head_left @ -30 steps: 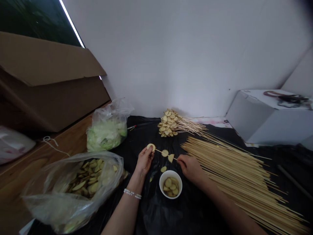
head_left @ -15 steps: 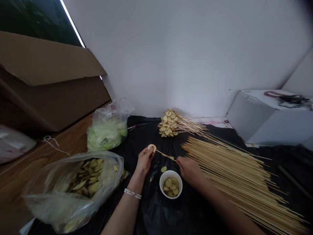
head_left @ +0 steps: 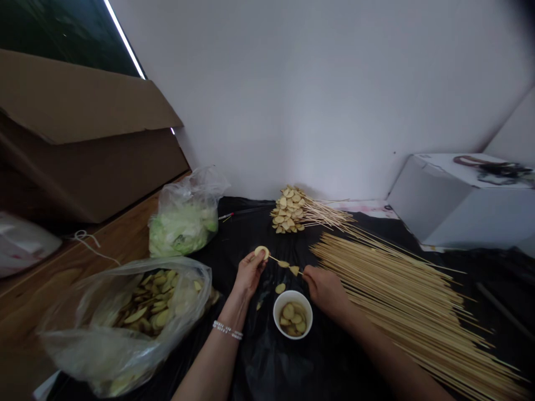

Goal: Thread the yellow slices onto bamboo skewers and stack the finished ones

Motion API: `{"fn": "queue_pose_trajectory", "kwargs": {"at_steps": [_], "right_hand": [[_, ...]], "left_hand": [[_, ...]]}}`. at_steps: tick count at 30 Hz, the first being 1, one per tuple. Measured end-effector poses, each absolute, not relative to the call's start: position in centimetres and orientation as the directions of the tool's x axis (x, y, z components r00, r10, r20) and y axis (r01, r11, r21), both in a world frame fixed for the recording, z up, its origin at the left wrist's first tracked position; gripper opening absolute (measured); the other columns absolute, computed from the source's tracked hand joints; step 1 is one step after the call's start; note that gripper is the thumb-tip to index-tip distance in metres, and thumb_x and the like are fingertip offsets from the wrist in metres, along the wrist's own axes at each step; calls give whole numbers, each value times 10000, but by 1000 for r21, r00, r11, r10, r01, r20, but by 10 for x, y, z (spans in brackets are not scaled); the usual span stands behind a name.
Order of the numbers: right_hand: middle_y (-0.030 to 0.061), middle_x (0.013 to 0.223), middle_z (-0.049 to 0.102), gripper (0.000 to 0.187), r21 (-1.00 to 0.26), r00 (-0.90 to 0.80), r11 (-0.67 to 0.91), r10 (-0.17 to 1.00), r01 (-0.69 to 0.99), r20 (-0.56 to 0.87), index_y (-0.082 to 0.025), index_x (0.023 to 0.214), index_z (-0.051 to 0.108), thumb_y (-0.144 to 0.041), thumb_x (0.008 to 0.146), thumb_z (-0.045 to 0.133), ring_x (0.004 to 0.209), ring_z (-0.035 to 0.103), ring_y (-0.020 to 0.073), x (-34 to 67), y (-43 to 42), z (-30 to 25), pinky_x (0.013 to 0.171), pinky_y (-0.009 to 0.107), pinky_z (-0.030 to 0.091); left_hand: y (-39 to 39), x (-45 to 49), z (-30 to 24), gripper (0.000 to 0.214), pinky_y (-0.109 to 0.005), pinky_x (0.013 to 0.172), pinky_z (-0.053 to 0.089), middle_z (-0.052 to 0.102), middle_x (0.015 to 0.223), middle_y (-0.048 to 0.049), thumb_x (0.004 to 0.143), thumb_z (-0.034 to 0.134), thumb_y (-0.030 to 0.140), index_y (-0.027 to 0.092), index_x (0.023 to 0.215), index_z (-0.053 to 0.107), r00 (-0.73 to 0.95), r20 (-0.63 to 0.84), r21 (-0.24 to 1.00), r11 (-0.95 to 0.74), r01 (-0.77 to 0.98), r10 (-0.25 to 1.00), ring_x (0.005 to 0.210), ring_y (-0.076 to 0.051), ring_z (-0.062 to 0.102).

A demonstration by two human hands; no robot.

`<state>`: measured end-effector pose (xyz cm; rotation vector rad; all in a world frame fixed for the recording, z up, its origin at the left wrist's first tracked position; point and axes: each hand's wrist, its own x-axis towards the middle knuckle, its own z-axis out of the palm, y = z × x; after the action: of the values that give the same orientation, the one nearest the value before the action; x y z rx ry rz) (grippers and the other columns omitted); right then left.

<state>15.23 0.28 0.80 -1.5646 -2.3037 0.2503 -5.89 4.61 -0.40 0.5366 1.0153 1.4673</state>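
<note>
My left hand (head_left: 251, 271) pinches a round, pale potato slice (head_left: 262, 253) at the tip of a thin wooden skewer (head_left: 273, 258). My right hand (head_left: 325, 288) is closed around the other end of that skewer. Two threaded slices (head_left: 294, 270) sit along the stick between my hands. Just below stands a white cup (head_left: 310, 317) holding potato slices (head_left: 293, 318) in liquid. A loose slice (head_left: 280, 288) lies on the black sheet (head_left: 267, 356) by the cup's rim.
Bare skewers (head_left: 401, 295) are spread at the right. Behind lies a pile of filled skewers (head_left: 288, 209). At left are an open plastic bag of slices (head_left: 152, 301), a bag of green vegetables (head_left: 184, 223) and a cardboard box (head_left: 92, 161). A white box (head_left: 451, 206) stands back right.
The two threaded slices on the skewer have turned and now show more of their flat faces. Both hands keep nearly the same place and grip.
</note>
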Motion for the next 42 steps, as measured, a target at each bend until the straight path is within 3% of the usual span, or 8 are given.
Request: {"fn": "queue_pose_trajectory", "kwargs": {"at_steps": [5,13,20,28,35,42], "right_hand": [[37,783,646,199,-302,-325,396,909,867,260,-173,812,567,-171,924,402,729,583,148,152,0,10,625,254,284],[29,760,672,179,-312,-361,391,920,866,151,-181,821,568,-198,924,422,672,593,140,148,0,10,576,264,256],[37,792,644,206,-299,-356,428,895,853,267,-180,827,563,-169,928,384,721,580,149,148,-2,6,625,262,279],[28,779,673,188,-375,-350,367,930,851,116,-190,825,544,-220,938,397,693,596,134,145,0,3,588,252,265],[46,808,651,207,-361,-328,400,912,843,246,-189,853,569,-147,910,375,741,576,149,147,-2,6,621,248,290],[16,688,638,193,-535,-334,351,933,768,133,-188,779,558,-199,905,413,628,563,131,149,2,8,576,230,293]], "left_hand": [[45,-56,-4,326,-145,528,442,682,680,-30,484,867,238,102,739,716,-194,-221,836,83,-542,956,567,-60,575],[44,-56,-3,358,-144,524,442,693,688,-37,449,881,260,107,731,720,-188,-241,847,111,-521,952,567,-60,576],[43,-54,-3,359,-147,529,442,690,684,-30,464,876,263,109,747,719,-174,-243,851,124,-510,954,567,-58,576],[44,-55,-5,362,-155,538,452,704,717,-52,480,873,273,108,763,717,-173,-237,869,129,-477,956,574,-64,580],[43,-52,-6,359,-157,538,446,699,709,-47,477,870,288,110,750,719,-162,-247,872,146,-466,955,577,-69,581],[43,-52,-7,326,-157,527,443,703,724,-64,512,859,267,104,758,721,-120,-234,874,155,-461,965,570,-68,570]]}}
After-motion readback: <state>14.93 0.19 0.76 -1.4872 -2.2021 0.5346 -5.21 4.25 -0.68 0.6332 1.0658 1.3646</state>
